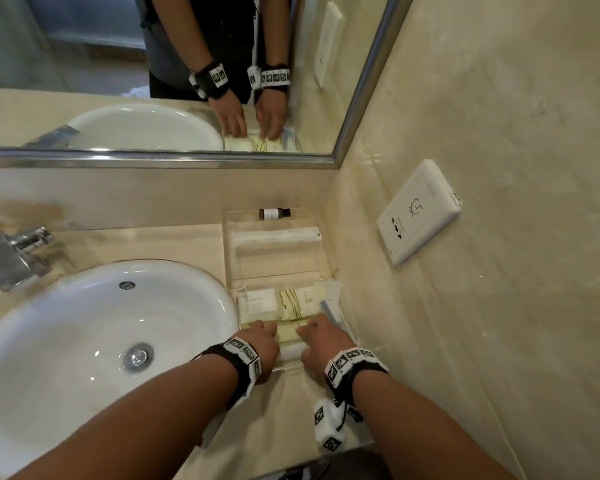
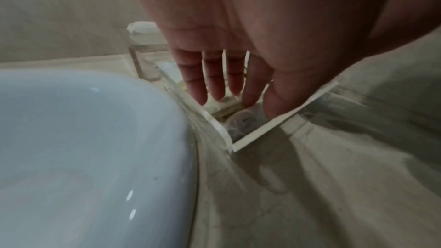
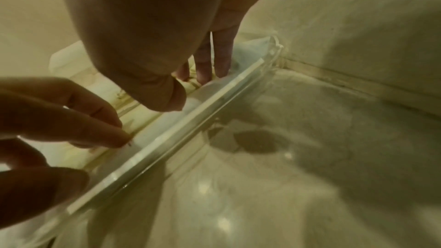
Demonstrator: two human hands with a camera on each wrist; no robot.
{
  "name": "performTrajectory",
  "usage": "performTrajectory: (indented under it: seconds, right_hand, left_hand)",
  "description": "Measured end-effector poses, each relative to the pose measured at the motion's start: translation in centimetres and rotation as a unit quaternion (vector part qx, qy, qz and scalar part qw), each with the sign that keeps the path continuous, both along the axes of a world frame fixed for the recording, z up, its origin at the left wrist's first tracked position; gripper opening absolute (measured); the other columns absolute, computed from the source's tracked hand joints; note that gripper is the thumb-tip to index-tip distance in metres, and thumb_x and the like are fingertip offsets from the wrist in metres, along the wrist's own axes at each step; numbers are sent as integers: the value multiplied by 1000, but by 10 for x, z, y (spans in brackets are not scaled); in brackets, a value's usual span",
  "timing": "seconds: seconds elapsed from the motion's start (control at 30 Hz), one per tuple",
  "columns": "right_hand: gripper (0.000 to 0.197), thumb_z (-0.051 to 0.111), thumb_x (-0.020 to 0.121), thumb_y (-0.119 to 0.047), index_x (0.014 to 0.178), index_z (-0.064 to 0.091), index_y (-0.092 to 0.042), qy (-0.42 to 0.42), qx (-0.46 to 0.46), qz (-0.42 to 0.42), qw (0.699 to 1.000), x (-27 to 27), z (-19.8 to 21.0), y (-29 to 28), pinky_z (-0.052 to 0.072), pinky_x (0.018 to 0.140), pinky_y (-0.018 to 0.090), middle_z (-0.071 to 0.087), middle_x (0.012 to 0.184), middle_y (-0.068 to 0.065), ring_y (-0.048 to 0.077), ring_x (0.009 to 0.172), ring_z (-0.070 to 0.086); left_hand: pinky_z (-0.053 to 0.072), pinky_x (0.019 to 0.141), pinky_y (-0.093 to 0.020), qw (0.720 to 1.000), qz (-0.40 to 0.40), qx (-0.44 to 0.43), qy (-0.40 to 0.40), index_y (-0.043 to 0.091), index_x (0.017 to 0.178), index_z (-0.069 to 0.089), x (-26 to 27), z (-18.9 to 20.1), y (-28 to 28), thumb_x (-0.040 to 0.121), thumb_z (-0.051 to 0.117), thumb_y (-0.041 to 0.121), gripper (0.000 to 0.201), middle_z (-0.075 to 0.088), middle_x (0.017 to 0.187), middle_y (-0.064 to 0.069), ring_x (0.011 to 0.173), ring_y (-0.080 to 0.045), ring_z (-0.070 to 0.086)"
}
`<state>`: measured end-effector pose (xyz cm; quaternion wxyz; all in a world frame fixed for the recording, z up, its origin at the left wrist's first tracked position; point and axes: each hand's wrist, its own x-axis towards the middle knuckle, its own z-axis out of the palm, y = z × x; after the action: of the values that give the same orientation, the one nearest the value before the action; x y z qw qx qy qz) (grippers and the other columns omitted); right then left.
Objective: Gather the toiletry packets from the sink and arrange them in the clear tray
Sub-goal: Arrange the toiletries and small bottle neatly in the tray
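Head view: both hands are down in the near compartment of the clear tray (image 1: 278,266), which sits on the counter just right of the sink (image 1: 84,341). The toiletry packets (image 1: 302,301) lie there side by side, a white one to the left and cream, striped ones to the right. No packet shows in the basin, so gathering looks done and the step in hand is probably the arranging: squaring the packets into a row. The left hand (image 1: 262,337) reaches in from the near edge, and the left wrist view shows its fingers (image 2: 216,82) straight and slightly spread, tips on the packets, nothing pinched. The right hand (image 1: 321,336) is just beside it, its fingers (image 3: 223,59) pointing down close together onto the packets along the near wall, gripping nothing that I can see. Both wrists are raised, forearms angled in from the near side. The next move likely calls for light sliding pressure to nudge each packet flat without riding over its neighbour. In the far compartment lie a long white packet (image 1: 274,234) and a small brown bottle (image 1: 274,213).
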<state>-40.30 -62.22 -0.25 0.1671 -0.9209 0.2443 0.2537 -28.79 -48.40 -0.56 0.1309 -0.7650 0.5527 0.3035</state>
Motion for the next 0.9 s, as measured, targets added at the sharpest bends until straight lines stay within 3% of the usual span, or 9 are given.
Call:
performTrajectory:
  seconds: [0.23, 0.37, 0.5, 0.7, 0.9]
  right_hand:
    - [48, 49, 87, -30, 135, 56, -32, -38, -27, -12, 999, 15, 10, -15, 49, 97, 36, 51, 137, -1, 19, 123, 53]
    - [44, 49, 87, -27, 129, 60, -31, -64, -25, -9, 998, 43, 22, -19, 51, 92, 36, 53, 131, -3, 20, 115, 56]
    - [46, 51, 88, -29, 134, 57, -31, -103, -29, 7, 994, 79, 32, -28, 49, 95, 36, 49, 137, -5, 17, 120, 54]
    - [46, 54, 91, -27, 137, 54, -30, -146, -67, -23, 987, 152, 48, -58, 49, 98, 37, 41, 140, -4, 19, 120, 52]
    - [48, 54, 86, -21, 134, 55, -27, -140, -99, -4, 985, 202, 41, -83, 49, 95, 39, 44, 135, 0, 25, 119, 47]
  left_hand:
    - [48, 94, -42, 994, 87, -61, 28, 15, 119, 63, 29, 16, 0, 89, 52, 25, 33, 49, 126, -9, 112, -31, 51]
    - [45, 101, -38, 978, 170, -116, 41, 22, 136, 52, 61, 29, 1, 91, 52, 30, 46, 46, 135, -6, 121, -28, 50]
    - [43, 105, -38, 939, 295, -171, 41, 28, 145, 42, 101, 40, -5, 91, 55, 36, 56, 39, 145, -6, 128, -27, 48]
    - [45, 97, -33, 848, 474, -224, 71, 26, 139, 49, 153, 43, -18, 89, 59, 36, 52, 51, 138, -9, 119, -27, 57]
    - [43, 98, -30, 813, 531, -220, 95, 22, 139, 50, 154, 37, -23, 91, 59, 33, 50, 56, 134, -8, 119, -25, 57]
